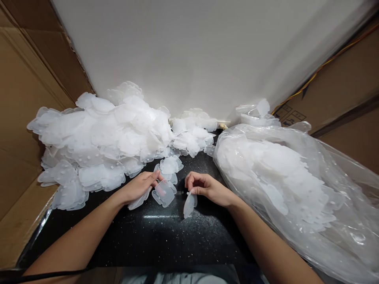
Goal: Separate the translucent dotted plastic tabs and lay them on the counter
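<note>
Between thumb and fingers, my left hand grips a thin translucent plastic piece, squarish with rounded corners and small bumps. Another such piece shows under that hand, and I cannot tell whether it is held too. My right hand pinches a single translucent plastic piece by its top edge, so it hangs tilted over the black countertop. Just beyond my left hand lie a few loose pieces. A large heap of the same pieces rises at the back left, with a smaller heap beside it.
On the right, a big clear plastic bag holds many similar pieces. A smaller clear bag sits behind it. Cardboard stands along the left side, and a cardboard box at the right. A pale wall closes off the back.
</note>
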Demonstrator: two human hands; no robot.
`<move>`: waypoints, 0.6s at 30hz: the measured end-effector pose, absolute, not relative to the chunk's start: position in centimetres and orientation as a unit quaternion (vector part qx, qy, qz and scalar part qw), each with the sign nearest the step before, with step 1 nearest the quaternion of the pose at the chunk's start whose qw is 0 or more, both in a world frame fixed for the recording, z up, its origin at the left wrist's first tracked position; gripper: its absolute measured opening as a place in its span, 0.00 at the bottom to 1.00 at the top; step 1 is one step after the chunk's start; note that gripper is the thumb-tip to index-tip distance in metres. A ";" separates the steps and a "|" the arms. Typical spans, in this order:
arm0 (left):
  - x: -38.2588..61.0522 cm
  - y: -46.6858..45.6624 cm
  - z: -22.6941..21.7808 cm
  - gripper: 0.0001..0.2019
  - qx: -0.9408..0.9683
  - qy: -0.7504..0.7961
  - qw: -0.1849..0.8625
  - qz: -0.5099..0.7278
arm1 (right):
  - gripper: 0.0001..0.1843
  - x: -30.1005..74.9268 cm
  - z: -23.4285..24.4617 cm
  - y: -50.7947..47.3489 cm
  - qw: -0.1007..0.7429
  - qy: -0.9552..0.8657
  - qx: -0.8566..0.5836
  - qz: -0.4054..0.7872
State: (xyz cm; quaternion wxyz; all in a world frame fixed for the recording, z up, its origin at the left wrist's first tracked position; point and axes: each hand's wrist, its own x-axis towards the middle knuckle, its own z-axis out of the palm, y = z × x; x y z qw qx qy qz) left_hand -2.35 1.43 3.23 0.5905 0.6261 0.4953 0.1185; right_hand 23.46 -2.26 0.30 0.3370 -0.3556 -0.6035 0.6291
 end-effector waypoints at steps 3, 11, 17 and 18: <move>-2.3 1.3 3.5 0.35 0.627 0.491 0.594 0.115 | 0.15 23.0 0.2 -2.3 0.346 -0.631 -0.339 0.606; -2.4 1.1 3.6 0.35 0.630 0.476 0.601 0.120 | 0.17 22.8 0.3 -2.5 0.304 -0.668 -0.312 0.603; -2.5 1.1 3.4 0.33 0.640 0.458 0.605 0.119 | 0.15 22.7 0.3 -2.7 0.304 -0.663 -0.313 0.609; -2.5 1.1 3.4 0.33 0.645 0.453 0.604 0.118 | 0.15 22.5 0.3 -2.7 0.305 -0.661 -0.315 0.609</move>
